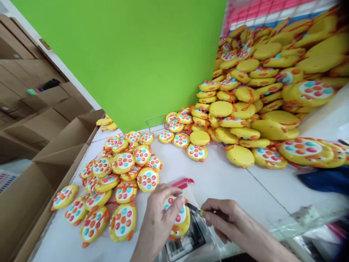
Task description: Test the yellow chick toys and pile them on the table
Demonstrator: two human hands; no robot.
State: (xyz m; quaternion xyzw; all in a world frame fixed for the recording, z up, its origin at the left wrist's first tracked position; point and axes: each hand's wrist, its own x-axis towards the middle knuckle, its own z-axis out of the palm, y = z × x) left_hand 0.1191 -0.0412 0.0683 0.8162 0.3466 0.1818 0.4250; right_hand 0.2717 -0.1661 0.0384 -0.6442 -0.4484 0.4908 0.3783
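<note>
My left hand [160,214] is closed on a yellow duck-shaped button toy [185,225], its thumb across the white face with round coloured buttons. In my right hand [230,220] is a slim tool with a dark narrow tip [193,207], pinched between thumb and fingers. That tip meets the toy's upper right edge; whether it is a blade or tweezers I cannot tell. Beneath the toy lies a clear plastic bag [211,240] with a printed black-and-white label [176,249]. A pink strip [184,182] sits just behind my left hand.
Several similar toys [122,193] lie heaped on the white table [174,165] to the left. A much larger pile [245,105] rises at the right, beside a green panel [141,58]. An open cardboard box [40,189] borders the table's left edge. Dark blue cloth [324,180] lies far right.
</note>
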